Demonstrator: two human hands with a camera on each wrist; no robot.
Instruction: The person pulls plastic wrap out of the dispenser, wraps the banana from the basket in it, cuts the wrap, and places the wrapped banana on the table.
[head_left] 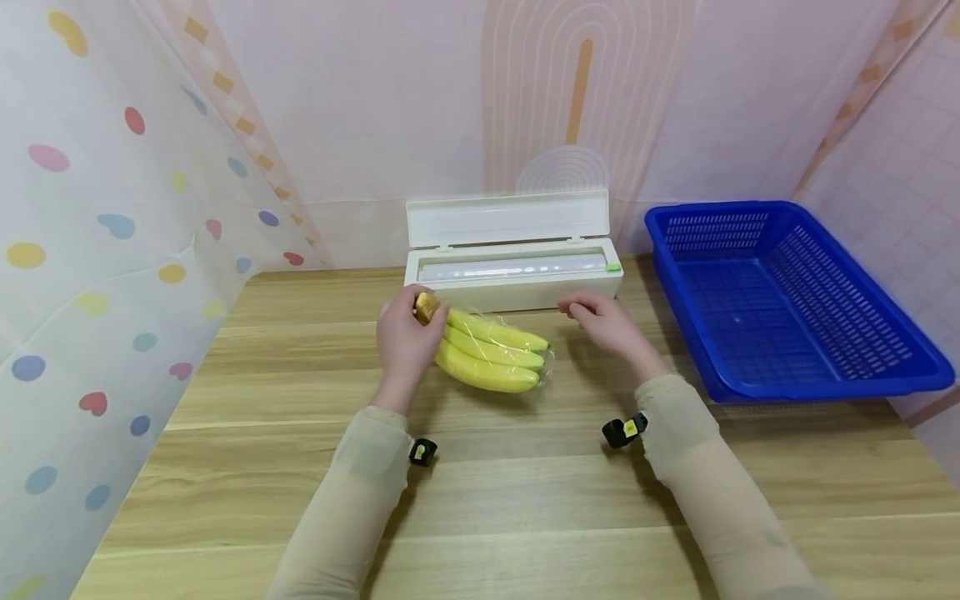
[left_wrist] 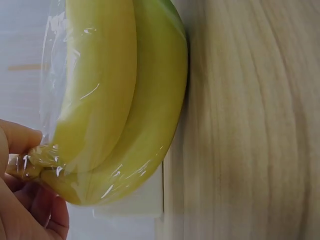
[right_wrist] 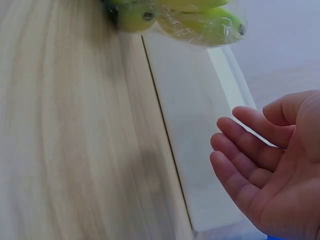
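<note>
A bunch of bananas (head_left: 491, 354) wrapped in clear cling film lies at the middle of the table, tips pointing right. My left hand (head_left: 408, 333) grips its brown stem; the left wrist view shows thumb and fingers around the stem (left_wrist: 30, 165), film stretched over the yellow fruit (left_wrist: 100, 100). To the right of the banana tips, my right hand (head_left: 600, 321) holds nothing. Its fingers (right_wrist: 245, 145) are loosely bent in the right wrist view, apart from the bananas. Just behind both hands stands a white cling film box (head_left: 510, 287) with its lid raised and a roll inside.
A blue plastic basket (head_left: 776, 387) with mesh walls stands on the right of the table. The wood-grain table (head_left: 495, 517) reaches toward me. Patterned cloth (head_left: 360, 100) hangs behind and along both sides. A green slider (head_left: 613, 267) sits at the box's right end.
</note>
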